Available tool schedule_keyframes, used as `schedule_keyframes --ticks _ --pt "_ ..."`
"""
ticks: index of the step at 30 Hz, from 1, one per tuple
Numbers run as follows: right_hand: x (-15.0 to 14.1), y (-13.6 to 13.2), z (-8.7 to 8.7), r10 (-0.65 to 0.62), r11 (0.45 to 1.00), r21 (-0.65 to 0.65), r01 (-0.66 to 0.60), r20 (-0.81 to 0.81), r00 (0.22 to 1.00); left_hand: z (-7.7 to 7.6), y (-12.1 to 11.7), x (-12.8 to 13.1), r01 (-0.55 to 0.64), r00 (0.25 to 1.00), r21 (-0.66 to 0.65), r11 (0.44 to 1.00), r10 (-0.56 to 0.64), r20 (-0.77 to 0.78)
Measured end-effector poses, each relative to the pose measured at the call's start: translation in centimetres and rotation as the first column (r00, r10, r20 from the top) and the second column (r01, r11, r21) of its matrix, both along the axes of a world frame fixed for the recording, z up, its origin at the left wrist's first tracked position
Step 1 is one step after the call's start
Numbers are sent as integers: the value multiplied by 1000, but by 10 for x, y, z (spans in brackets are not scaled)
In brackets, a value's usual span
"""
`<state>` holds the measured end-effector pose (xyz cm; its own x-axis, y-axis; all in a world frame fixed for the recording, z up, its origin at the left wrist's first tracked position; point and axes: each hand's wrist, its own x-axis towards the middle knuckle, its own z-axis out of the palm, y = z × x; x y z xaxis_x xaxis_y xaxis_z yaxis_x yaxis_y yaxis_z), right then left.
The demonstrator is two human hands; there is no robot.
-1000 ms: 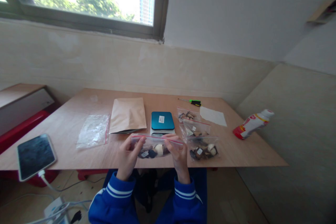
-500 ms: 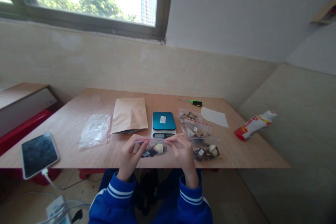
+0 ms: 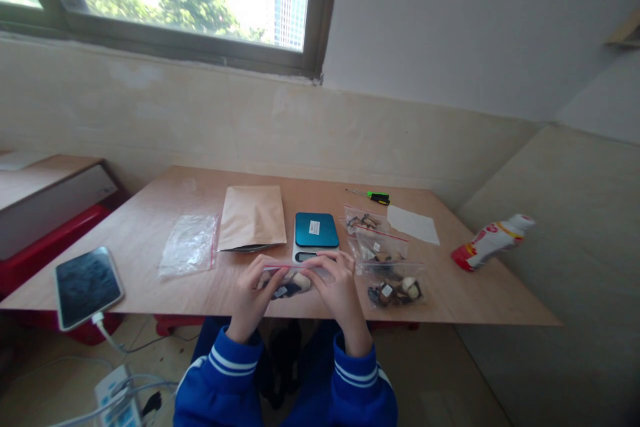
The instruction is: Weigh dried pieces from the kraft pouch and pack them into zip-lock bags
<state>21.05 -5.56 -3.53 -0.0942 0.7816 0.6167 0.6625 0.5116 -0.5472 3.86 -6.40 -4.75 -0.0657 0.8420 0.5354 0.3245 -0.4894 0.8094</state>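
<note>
A clear zip-lock bag [image 3: 289, 285] with a red seal strip hangs between my hands at the table's near edge. Dark and pale dried pieces and a small white label show inside it. My left hand [image 3: 254, 290] pinches the left part of the seal. Closer to the middle, my right hand [image 3: 336, 287] pinches the same strip between thumb and fingers. Just beyond them sits a digital scale [image 3: 317, 230] with a blue top, its display partly hidden by my right hand. Right of my hands lies another filled zip-lock bag [image 3: 395, 290].
Two more filled bags [image 3: 383, 247] [image 3: 367, 220] lie behind it, near a screwdriver [image 3: 373, 195] and white paper [image 3: 414, 223]. Left are a kraft pouch [image 3: 254, 217], clear bags [image 3: 187, 247] and a plugged-in tablet [image 3: 89, 287]. A bottle [image 3: 493, 242] stands right.
My right hand has slid left along the seal, closer to my left hand. The bag stays held in both hands. The whole view has shifted slightly.
</note>
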Motion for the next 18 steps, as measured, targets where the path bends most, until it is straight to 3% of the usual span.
schedule_keyframes --ticks 11,18 --pt "-5 2 -3 13 1000 -13 -14 -66 998 -3 2 -8 61 998 -21 998 -61 21" --pt "-14 -1 3 53 997 -53 -55 -46 998 -4 -1 3 -104 983 -157 982 126 137"
